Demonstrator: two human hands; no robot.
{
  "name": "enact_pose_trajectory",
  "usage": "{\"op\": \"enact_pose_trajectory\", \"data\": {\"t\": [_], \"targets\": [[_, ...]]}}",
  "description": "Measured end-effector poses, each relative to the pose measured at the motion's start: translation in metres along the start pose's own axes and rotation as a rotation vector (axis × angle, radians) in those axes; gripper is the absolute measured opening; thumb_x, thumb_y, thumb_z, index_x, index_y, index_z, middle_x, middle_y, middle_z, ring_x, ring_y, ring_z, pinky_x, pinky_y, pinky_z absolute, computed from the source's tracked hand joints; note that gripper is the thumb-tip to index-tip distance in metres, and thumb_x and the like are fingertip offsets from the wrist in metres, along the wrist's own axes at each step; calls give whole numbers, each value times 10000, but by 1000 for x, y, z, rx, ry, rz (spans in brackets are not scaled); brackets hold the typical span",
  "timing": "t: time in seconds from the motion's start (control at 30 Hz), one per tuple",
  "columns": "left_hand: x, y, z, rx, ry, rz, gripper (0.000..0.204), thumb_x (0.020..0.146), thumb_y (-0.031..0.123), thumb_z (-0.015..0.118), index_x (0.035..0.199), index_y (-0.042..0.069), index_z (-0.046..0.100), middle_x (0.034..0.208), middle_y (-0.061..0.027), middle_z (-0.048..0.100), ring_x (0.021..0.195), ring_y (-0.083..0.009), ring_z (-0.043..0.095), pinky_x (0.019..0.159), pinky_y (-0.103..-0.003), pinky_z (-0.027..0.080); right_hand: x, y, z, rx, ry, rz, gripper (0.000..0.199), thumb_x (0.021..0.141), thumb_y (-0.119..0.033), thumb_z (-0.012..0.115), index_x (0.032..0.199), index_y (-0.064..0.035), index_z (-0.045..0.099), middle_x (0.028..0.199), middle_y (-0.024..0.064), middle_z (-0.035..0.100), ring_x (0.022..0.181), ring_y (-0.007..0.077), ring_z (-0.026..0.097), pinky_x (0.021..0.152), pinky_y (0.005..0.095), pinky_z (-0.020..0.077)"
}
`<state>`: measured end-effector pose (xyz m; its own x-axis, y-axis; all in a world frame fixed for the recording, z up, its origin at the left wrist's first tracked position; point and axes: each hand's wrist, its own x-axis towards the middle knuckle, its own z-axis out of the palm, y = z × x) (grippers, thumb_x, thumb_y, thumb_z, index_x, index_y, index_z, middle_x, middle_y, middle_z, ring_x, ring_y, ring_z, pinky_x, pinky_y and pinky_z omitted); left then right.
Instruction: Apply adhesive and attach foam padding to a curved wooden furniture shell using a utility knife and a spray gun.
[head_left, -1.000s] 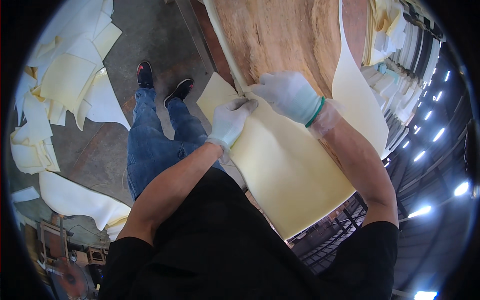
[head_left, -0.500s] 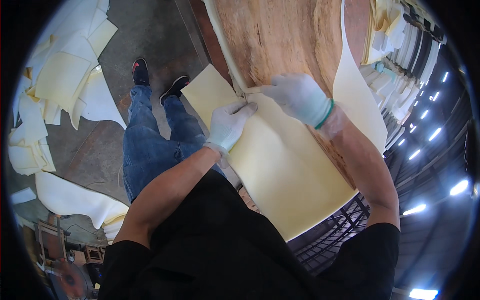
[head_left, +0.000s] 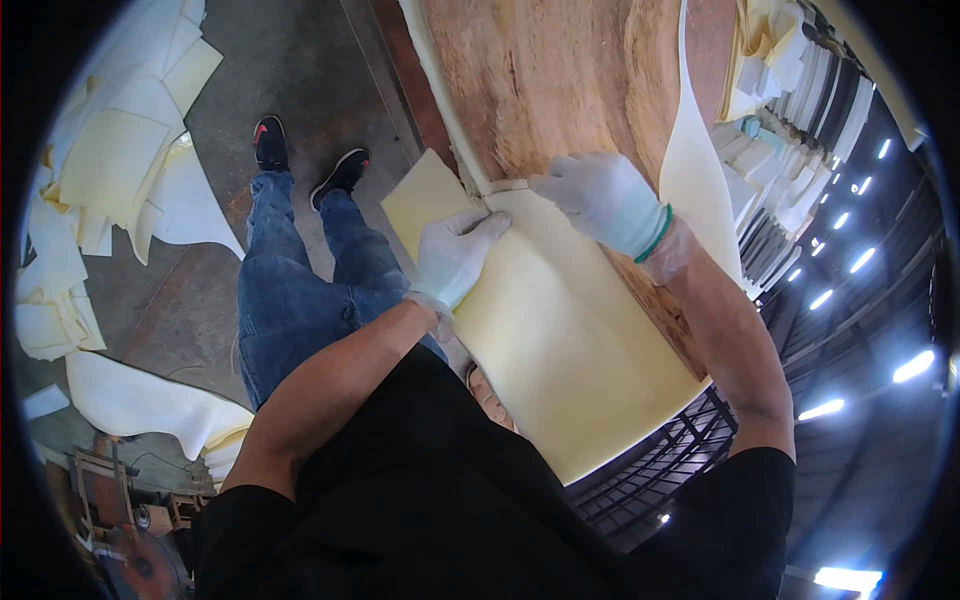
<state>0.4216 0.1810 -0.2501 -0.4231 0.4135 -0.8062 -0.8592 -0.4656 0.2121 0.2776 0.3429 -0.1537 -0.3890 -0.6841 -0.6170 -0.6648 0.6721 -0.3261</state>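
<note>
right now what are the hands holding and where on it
Both gloved hands, left hand and right hand, grip the yellow foam sheet along its top edge.

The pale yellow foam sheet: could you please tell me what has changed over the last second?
Little changed. Both gloved hands, left hand and right hand, stay pressed on the foam sheet at its upper edge on the wooden board. The grip looks unchanged; only the view shifted slightly.

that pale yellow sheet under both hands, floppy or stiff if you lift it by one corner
Probably floppy: the yellow foam sheet looks thin, and a white sheet beside it curls. Likely light for its size. The gloved left hand and right hand should grip it without slipping.
</note>
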Motion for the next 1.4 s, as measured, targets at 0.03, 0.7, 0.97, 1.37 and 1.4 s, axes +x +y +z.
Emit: {"op": "enact_pose_trajectory", "data": {"t": [0.03, 0.7, 0.97, 1.37, 1.4], "targets": [[0, 0, -1, 2, -4, -1, 278, 926, 206, 733, 1032, -51, 745, 834, -4, 708, 742, -55, 587, 657, -227, 477, 4, -2, 1, 5, -10, 4, 183, 806, -85, 620, 962, -145, 694, 759, 68, 548, 684, 289, 606, 574, 413, 496], [-3, 11, 1, -31, -31, -80, 229, 934, 182, 726, 996, -37, 748, 846, -3, 708, 737, -49, 592, 658, -213, 480, -13, 9, 1, 50, -14, 79, 141, 815, -158, 664, 949, -153, 705, 762, 65, 551, 676, 299, 604, 572, 418, 496], [-3, 15, 1, -32, -13, -108, 248, 926, 195, 737, 999, -42, 743, 852, -18, 710, 735, -60, 602, 657, -213, 484, -24, 5, -1, 66, 0, 154, 105, 830, -165, 655, 921, -147, 704, 759, 66, 554, 682, 301, 613, 561, 423, 499], [2, 6, -2, -40, -19, -124, 240, 926, 184, 735, 1001, -44, 737, 859, -15, 708, 738, -58, 599, 663, -216, 487, -31, 9, -1, 62, -29, 203, 100, 826, -129, 652, 911, -136, 704, 759, 74, 564, 672, 306, 616, 558, 420, 500], [2, 6, -2, -39, -22, -125, 240, 926, 184, 735, 1001, -44, 737, 859, -15, 708, 738, -58, 599, 663, -216, 487, -32, 8, -2, 62, -30, 206, 100, 826, -129, 652, 911, -136, 704, 759, 74, 564, 672, 306, 616, 558, 420, 500]]}}
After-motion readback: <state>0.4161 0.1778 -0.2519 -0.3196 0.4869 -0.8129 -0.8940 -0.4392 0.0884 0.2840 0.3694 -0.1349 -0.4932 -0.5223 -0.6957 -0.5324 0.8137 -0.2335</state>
